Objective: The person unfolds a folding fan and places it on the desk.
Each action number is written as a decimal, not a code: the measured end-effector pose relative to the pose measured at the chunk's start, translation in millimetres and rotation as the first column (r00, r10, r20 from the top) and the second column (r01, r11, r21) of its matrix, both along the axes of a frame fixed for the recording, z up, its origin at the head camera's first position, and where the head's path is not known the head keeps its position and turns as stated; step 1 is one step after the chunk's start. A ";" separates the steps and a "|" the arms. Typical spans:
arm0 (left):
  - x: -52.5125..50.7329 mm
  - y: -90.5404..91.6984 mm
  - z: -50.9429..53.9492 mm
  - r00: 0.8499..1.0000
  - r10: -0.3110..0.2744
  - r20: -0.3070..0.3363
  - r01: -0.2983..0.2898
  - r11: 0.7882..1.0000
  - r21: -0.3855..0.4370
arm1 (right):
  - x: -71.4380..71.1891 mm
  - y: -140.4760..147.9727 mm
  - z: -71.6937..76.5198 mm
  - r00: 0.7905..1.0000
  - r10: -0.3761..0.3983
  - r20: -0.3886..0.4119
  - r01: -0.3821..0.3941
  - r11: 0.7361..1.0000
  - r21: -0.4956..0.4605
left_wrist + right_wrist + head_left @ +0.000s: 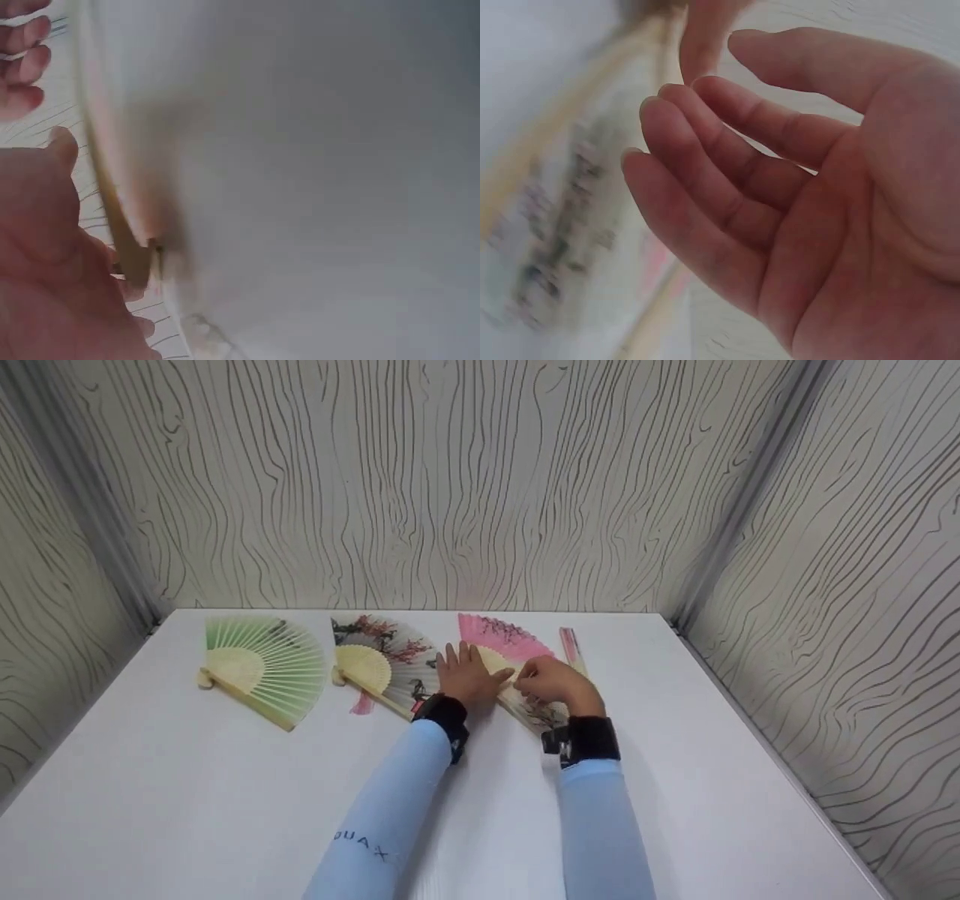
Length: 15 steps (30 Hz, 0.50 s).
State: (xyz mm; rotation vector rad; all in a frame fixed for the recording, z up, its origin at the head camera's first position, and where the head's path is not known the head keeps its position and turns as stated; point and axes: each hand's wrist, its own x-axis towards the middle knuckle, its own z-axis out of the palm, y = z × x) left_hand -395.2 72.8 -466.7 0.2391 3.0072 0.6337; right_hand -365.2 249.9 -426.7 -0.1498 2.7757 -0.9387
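Note:
In the head view my left hand (466, 679) lies on an opened pink folding fan (504, 636), fingers straight and thumb out to the right. Just right of it, my right hand (559, 682) is over the same fan area with bent fingers near the left thumb. A cream, flower-printed fan section (536, 716) shows beneath; I cannot tell whether it belongs to the pink fan. The right wrist view shows the loosely bent fingers (705, 180) holding nothing, beside a blurred printed fan leaf (562, 217). In the left wrist view a fan rib (112, 195) runs beside the palm.
An opened green fan (289, 675) lies at the far left. A grey-white fan with red blossoms (405, 652) and a pink tassel (363, 704) lies beside the left hand. A narrow fan (571, 645) lies behind the right hand. Patterned walls (420, 487) enclose the white table (225, 810).

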 end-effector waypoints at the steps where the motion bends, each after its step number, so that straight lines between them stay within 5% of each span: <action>1: -1.1 -0.5 2.2 1.000 0.003 0.013 -0.004 0.999 0.054 | 1.1 7.0 5.0 1.000 -0.010 -0.025 0.009 0.999 -0.039; 4: -0.9 5.2 12.0 0.999 0.012 0.050 -0.024 0.969 0.245 | 7.4 32.0 20.8 0.987 -0.099 -0.129 0.078 0.984 -0.163; 6: 2.4 15.3 18.4 0.998 0.016 0.064 -0.040 0.918 0.394 | 13.2 49.0 30.0 0.957 -0.205 -0.204 0.151 0.956 -0.251; 8: 9.9 28.6 23.9 0.996 0.008 0.091 -0.058 0.822 0.566 | 19.0 63.0 36.1 0.914 -0.338 -0.226 0.247 0.903 -0.352; 12: 25.4 55.7 28.6 0.989 -0.032 0.147 -0.100 0.588 0.803 | 23.3 82.4 34.3 0.831 -0.530 -0.169 0.382 0.764 -0.519; 13: 28.4 62.0 28.7 0.985 -0.051 0.167 -0.113 0.543 0.832 | 22.7 85.4 31.6 0.819 -0.555 -0.144 0.402 0.735 -0.546; 15: 32.7 74.9 26.2 0.977 -0.081 0.196 -0.131 0.492 0.861 | 20.0 91.1 24.1 0.811 -0.575 -0.107 0.423 0.703 -0.571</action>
